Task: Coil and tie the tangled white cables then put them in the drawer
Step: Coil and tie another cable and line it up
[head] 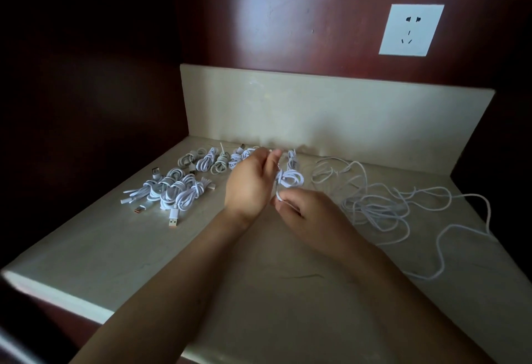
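The near side of the half-tied coil (291, 178) is being covered by the left hand (249, 182) that is gripping it, and that hand's palm is being kept from view by its own back. The stretch of the coil pinched by the right hand (302, 209) is being hidden under its curled fingers. Some of the far tied bundles (213, 160) are being screened by the left hand. Both forearms (184, 277) and the countertop (129, 263) are being cut off by the bottom edge. Single strands in the loose tangle (377, 208) are being lost in overlap and blur, so no count can be made.
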`<action>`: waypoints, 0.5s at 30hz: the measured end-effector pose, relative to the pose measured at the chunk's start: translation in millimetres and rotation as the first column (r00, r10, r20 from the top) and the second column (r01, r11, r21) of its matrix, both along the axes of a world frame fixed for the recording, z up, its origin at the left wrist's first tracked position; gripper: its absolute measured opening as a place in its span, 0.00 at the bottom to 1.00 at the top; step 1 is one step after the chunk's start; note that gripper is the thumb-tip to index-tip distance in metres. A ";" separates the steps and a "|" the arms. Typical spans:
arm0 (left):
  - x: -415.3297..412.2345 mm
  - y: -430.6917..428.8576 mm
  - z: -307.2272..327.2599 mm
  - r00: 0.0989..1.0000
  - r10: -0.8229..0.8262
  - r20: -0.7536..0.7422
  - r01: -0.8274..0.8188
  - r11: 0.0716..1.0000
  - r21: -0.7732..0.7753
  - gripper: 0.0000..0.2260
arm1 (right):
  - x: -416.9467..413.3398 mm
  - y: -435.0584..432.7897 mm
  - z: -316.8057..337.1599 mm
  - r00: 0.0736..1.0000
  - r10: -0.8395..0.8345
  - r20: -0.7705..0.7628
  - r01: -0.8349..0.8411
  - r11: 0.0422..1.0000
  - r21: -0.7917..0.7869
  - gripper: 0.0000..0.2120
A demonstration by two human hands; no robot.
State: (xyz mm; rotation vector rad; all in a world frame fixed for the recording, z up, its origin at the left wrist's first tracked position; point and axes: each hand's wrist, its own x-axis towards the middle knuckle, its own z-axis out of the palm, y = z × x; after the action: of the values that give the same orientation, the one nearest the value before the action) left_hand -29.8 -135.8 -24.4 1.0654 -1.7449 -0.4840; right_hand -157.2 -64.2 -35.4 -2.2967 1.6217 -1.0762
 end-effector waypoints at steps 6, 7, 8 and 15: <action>-5.4 4.1 -2.2 0.958 0.002 0.288 0.009 0.999 -0.039 0.20 | -16.0 2.9 13.9 0.968 -0.110 0.227 0.120 0.992 -0.028 0.10; -5.4 2.2 -4.0 0.956 -0.063 0.285 0.072 0.997 -0.022 0.20 | -19.4 3.0 16.4 0.950 -0.119 0.290 0.131 0.991 -0.020 0.09; -5.0 0.4 -5.7 0.955 -0.149 0.257 0.153 0.988 0.002 0.20 | -22.3 2.9 18.6 0.928 -0.112 0.356 0.122 0.993 -0.006 0.07; -12.2 9.0 -1.0 0.854 -0.458 -0.246 0.493 0.864 0.101 0.17 | -24.2 -1.7 22.2 0.768 0.020 0.640 -0.055 0.998 0.036 0.08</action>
State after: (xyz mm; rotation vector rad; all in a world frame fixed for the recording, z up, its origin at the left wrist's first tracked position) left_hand -42.0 -126.7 -25.4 0.6424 -1.7912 -1.0302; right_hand -181.4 -65.9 -13.2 -1.6246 1.2850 -1.5578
